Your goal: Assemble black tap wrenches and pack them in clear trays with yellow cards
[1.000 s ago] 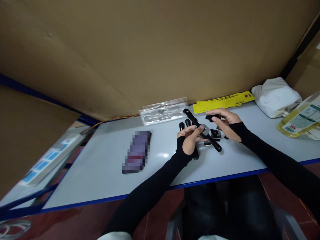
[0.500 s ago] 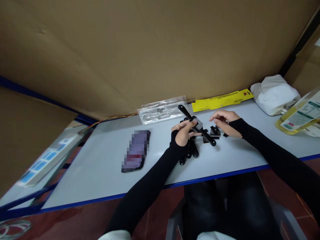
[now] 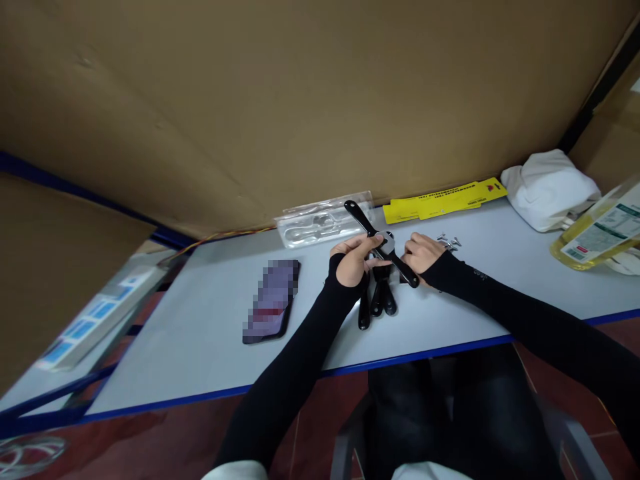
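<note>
Nearest, left of the held tool (image 3: 389, 248), lies 1 phone (image 3: 270, 301); at least 3 black handles (image 3: 376, 304) extend nearer than that tool, probably bunched for easy reach. The left hand (image 3: 355, 259) grips this 1 tool by its metal middle above the table (image 3: 200, 333), presumably to expose its 2 ends; the right hand (image 3: 421, 255) curls beside it, contents indeterminable. Right of it lie at least 3 screws (image 3: 454, 244), likely grouped against loss, and 1 bottle (image 3: 593, 230); beyond are clear packaging (image 3: 320, 228), at least 2 yellow cards (image 3: 445, 201) and 1 white bag (image 3: 547, 190).
</note>
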`<state>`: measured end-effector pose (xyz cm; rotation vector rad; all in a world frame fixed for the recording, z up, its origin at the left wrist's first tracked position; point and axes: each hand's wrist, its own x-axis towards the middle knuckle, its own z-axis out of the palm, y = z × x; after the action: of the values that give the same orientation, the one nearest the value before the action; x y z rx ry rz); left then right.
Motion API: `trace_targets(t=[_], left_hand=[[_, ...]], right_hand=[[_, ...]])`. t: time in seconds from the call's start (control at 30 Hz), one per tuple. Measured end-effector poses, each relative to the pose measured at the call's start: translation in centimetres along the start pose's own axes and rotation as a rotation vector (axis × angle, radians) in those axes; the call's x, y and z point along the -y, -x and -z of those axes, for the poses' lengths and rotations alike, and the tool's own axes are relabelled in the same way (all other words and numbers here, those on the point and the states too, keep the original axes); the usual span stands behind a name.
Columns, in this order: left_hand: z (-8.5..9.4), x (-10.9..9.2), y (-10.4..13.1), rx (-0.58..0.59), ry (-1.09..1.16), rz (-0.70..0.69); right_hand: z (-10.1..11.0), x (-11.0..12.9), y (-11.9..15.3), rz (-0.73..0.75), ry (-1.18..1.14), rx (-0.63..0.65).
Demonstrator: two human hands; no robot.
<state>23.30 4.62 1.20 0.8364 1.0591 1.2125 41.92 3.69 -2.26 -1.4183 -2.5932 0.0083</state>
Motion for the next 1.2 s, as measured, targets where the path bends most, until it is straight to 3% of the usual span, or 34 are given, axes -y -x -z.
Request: trace_targets(t=[0.07, 0.17, 0.23, 0.33, 0.47, 0.67, 0.77, 0.97, 1.2], left_hand=[[0.2, 0.1, 0.0, 0.002, -0.001, 0.008], [0.1, 0.6, 0.3, -0.013, -0.009, 0.005], [-0.2, 1.2, 0.7, -0.039, 0.001, -0.007], [-1.0, 2.2, 1.5, -0.052, 0.047, 0.009], [-1.8, 3.0, 2.5, -0.023, 0.133, -0.006], [-2.2, 3.1, 3.0, -0.004, 0.104, -0.030], [-2.4, 2.8, 3.2, -0.019, 0.055, -0.076], [-2.4, 1.9, 3.4, -0.017, 0.014, -0.128], [-2.2, 1.8, 3.5, 0.022, -0.049, -0.164]], right_hand=[[0.3, -0.8, 0.0, -0.040, -0.060, -0.085], [1.8, -1.6, 0.5, -0.273, -0.358, -0.368], [3.0, -1.2, 1.0, -0.402, -0.633, -0.528], [3.8, 0.9, 1.6, -0.398, -0.838, -0.633], [3.0, 2.8, 1.8, -0.313, -0.633, -0.638], [2.8, 1.7, 1.8, -0.270, -0.479, -0.518], [3.1, 1.5, 1.8, -0.253, -0.547, -0.500], [3.6, 2.3, 2.2, -0.265, -0.839, -0.580], [3.8, 2.6, 2.5, -0.272, -0.833, -0.608]])
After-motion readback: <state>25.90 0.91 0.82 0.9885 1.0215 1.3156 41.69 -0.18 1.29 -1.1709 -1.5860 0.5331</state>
